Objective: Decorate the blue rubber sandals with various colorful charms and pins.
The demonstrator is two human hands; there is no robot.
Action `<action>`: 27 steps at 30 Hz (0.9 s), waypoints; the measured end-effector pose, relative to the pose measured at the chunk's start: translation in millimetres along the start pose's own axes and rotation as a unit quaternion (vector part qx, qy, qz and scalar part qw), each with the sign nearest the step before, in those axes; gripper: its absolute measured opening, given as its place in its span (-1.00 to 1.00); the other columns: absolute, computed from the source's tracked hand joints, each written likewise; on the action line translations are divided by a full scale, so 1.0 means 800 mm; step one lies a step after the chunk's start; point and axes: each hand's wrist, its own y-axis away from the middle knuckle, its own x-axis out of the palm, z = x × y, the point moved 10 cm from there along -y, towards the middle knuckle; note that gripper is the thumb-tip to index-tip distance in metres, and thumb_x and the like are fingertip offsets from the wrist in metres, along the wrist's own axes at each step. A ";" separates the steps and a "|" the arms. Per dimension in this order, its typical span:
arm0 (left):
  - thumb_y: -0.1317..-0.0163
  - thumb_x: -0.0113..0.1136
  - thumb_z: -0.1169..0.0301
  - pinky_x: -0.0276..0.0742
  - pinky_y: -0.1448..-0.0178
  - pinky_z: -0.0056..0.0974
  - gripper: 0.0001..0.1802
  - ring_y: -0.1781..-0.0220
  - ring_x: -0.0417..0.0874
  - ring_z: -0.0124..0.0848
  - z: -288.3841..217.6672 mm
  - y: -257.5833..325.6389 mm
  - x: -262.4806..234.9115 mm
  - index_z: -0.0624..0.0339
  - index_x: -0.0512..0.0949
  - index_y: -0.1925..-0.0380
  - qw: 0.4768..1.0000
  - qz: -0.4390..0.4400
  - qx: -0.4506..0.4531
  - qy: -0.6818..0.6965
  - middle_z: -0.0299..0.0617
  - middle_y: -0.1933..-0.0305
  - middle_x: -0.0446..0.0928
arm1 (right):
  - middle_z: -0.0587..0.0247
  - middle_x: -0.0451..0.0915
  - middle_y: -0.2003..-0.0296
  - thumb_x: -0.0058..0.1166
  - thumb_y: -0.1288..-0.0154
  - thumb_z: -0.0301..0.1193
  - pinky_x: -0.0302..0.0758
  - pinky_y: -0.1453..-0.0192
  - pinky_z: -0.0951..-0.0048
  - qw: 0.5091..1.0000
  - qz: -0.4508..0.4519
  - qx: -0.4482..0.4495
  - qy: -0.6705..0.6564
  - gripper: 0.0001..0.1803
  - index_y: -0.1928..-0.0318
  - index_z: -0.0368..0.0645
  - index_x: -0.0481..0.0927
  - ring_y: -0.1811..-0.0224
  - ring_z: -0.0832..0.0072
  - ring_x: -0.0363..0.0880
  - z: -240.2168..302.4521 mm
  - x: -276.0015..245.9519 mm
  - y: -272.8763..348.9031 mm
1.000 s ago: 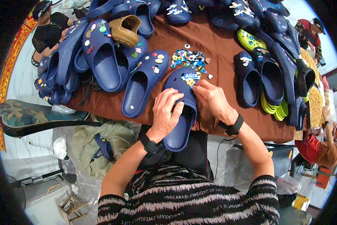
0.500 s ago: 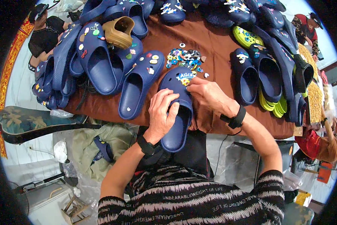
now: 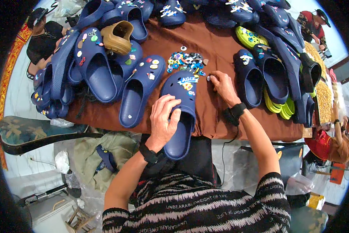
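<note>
My left hand [image 3: 164, 120] is closed on the side of a navy blue clog [image 3: 186, 101], thumb toward its opening. The clog lies with its toe pointing away and its heel over the table's near edge. Colourful charms [image 3: 188, 82] sit on its upper, among bare holes. To the right of the toe, my right hand [image 3: 224, 90] pinches a small whitish charm [image 3: 208, 78] at the brown cloth. Just beyond the toe lies a heap of loose charms [image 3: 185, 62] in blue, black, white and yellow.
A brown cloth [image 3: 213, 46] covers the table. Many navy clogs crowd its left, far and right sides, with a tan clog [image 3: 118, 37] and a lime green clog [image 3: 252, 37] among them. A chair [image 3: 34, 130] stands at the left. Other people are beyond the table corners and at the right.
My right hand has moved from the clog's upper to the small whitish charm on its right. A small charm now shows below the larger ones. My left hand keeps its hold.
</note>
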 end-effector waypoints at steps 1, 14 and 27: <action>-0.50 0.02 0.17 0.40 -0.36 0.01 -0.63 -0.22 0.55 0.03 0.000 0.000 0.001 0.26 0.63 0.05 1.000 0.001 -0.001 0.004 0.07 -0.09 0.58 | -0.16 0.71 0.30 0.13 -0.41 -0.32 0.59 0.12 0.09 0.999 0.007 -0.026 0.028 -0.73 0.05 -0.27 0.65 0.28 -0.06 0.70 -0.001 0.003 -0.003; -0.46 0.09 0.15 0.41 -0.32 0.03 -0.64 -0.20 0.55 0.02 -0.001 0.000 -0.001 0.20 0.62 0.03 1.000 -0.009 0.000 0.008 0.01 -0.08 0.57 | 0.28 0.68 0.36 0.17 -0.43 -0.38 0.53 0.18 0.45 0.978 0.144 0.045 -0.147 -0.79 0.10 -0.30 0.66 0.34 0.58 0.57 0.026 0.028 0.051; -0.45 0.10 0.16 0.41 -0.32 0.03 -0.65 -0.21 0.55 0.02 0.001 0.000 -0.001 0.20 0.63 0.03 1.000 -0.006 -0.005 0.003 0.01 -0.07 0.58 | 0.44 0.63 0.29 0.25 -0.41 -0.40 0.51 0.14 0.55 0.930 0.273 -0.022 -0.244 -0.83 0.14 -0.27 0.66 0.26 0.68 0.50 0.111 0.054 0.078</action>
